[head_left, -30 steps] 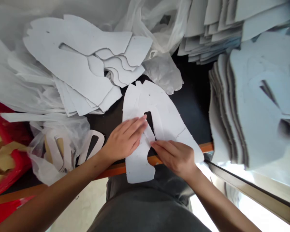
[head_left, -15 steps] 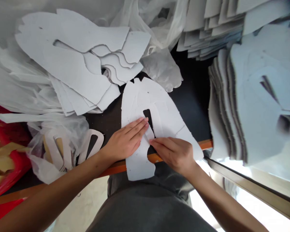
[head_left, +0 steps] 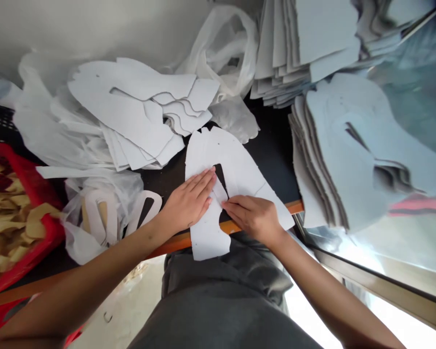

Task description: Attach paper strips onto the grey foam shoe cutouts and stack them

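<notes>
"Right, eyes on the white cutout (head_left: pixel 207 240)! Where's it lying?"

"Flat on the dark tabletop (head_left: pixel 276 157), near its orange edge (head_left: pixel 179 241), rounded end away from the person, both legs reaching out past that edge."

"And the left hand (head_left: pixel 185 201)?"

"Spread flat, nothing clutched, fingers side by side, pressing the cutout's left leg just beside the narrow slot (head_left: pixel 222 178)!"

"Over to the right hand (head_left: pixel 256 218), then!"

"That one's pinching! Thumb and fingertips close on the cutout's inner edge, by the slot's lower end. How much they've got between them, I can't tell; the fingers hide it."

"What's around them?"

"Beyond the left hand, a fanned pile of white cutouts (head_left: pixel 131 109). Nearer, a U-shaped piece (head_left: pixel 157 202) beside a clear bag (head_left: pixel 76 247) with more such pieces, and at the far left a red crate (head_left: pixel 54 235) holding tan scraps (head_left: pixel 7 228)!"

"Other side?"

"A leaning stack of pale cutouts (head_left: pixel 330 145) to the right, another stack of sheets (head_left: pixel 327 29) behind it, and a handled plastic bag (head_left: pixel 249 58) standing between that one and the fanned pile!"
</notes>
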A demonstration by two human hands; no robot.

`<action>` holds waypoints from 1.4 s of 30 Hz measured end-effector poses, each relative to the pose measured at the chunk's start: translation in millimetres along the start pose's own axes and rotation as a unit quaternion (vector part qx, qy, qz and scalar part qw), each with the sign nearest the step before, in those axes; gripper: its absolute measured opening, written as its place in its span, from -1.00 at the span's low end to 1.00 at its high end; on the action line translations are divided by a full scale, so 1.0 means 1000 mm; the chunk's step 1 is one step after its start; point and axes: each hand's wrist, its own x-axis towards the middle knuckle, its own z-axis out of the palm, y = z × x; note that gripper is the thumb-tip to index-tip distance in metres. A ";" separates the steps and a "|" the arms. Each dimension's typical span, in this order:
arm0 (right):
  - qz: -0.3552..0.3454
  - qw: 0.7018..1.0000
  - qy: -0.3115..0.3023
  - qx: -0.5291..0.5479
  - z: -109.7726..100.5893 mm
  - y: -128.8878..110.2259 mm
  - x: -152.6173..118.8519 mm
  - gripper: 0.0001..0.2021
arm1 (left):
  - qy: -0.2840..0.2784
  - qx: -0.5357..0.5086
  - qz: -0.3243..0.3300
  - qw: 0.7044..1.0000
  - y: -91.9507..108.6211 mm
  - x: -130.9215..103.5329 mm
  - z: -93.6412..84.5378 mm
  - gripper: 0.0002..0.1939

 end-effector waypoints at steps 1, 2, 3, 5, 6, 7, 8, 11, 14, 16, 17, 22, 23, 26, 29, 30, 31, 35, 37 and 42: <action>-0.001 1.000 0.000 -0.004 0.000 0.000 0.000 -0.85 | -0.001 0.001 -0.001 1.000 -0.001 0.000 0.000 -0.45; 0.000 1.000 -0.001 -0.009 0.001 0.000 0.000 -0.85 | -0.002 0.001 0.001 1.000 -0.002 -0.001 0.000 -0.45; 0.000 1.000 -0.006 -0.017 0.002 -0.001 0.000 -0.85 | -0.002 0.000 0.007 1.000 -0.003 -0.001 0.001 -0.44; -0.001 0.999 -0.019 -0.046 0.003 -0.006 -0.002 -0.84 | -0.002 -0.002 0.021 1.000 -0.005 -0.003 0.002 -0.42; -0.002 0.998 -0.023 -0.059 0.004 -0.011 -0.004 -0.83 | 0.001 0.000 0.022 1.000 -0.005 -0.004 0.003 -0.42; -0.003 0.998 -0.024 -0.066 0.004 -0.016 -0.006 -0.83 | 0.006 0.002 0.017 1.000 -0.005 -0.004 0.004 -0.41; -0.007 0.998 -0.022 -0.066 0.003 -0.021 -0.010 -0.83 | 0.012 0.006 0.008 1.000 -0.004 -0.005 0.006 -0.41; -0.030 0.999 -0.005 -0.029 -0.005 -0.034 -0.021 -0.83 | 0.028 0.009 -0.014 0.999 -0.003 -0.005 0.009 -0.40; 0.033 0.999 0.032 -0.025 -0.019 -0.033 -0.029 -0.78 | 0.041 -0.013 -0.005 0.999 -0.005 -0.005 0.010 -0.39; 0.108 0.991 0.045 -0.060 -0.024 -0.026 -0.032 -0.70 | 0.038 -0.038 0.029 0.998 -0.008 -0.006 0.008 -0.40; 0.134 0.987 0.040 -0.080 -0.024 -0.022 -0.033 -0.66 | 0.028 -0.051 0.051 0.997 -0.009 -0.006 0.006 -0.40; 0.158 0.981 -0.004 -0.114 -0.015 -0.005 -0.041 -0.61 | -0.039 -0.079 0.101 0.991 -0.015 -0.011 -0.002 -0.39; 0.159 0.981 -0.005 -0.111 -0.014 -0.004 -0.042 -0.61 | -0.049 -0.079 0.103 0.990 -0.016 -0.011 -0.004 -0.38; 0.154 0.984 0.003 -0.094 -0.012 0.001 -0.045 -0.60 | -0.068 -0.081 0.108 0.988 -0.016 -0.011 -0.010 -0.37; 0.147 0.985 0.009 -0.085 -0.011 0.005 -0.047 -0.60 | -0.070 -0.078 0.114 0.988 -0.014 -0.012 -0.013 -0.41; 0.144 0.986 0.010 -0.085 -0.011 0.006 -0.047 -0.60 | -0.071 -0.074 0.119 0.988 -0.013 -0.014 -0.014 -0.42; 0.141 0.986 0.012 -0.085 -0.010 0.008 -0.048 -0.61 | -0.072 -0.070 0.126 0.987 -0.011 -0.016 -0.015 -0.43; 0.119 0.990 0.011 -0.079 -0.011 0.018 -0.051 -0.62 | -0.078 -0.064 0.146 0.984 -0.005 -0.024 -0.023 -0.43; 0.101 0.993 -0.005 -0.063 -0.014 0.025 -0.052 -0.63 | -0.076 -0.085 0.149 0.982 -0.006 -0.019 -0.032 -0.46; 0.061 0.997 -0.049 -0.014 -0.026 0.040 -0.052 -0.59 | -0.014 -0.201 0.127 0.971 -0.018 0.035 -0.050 -0.57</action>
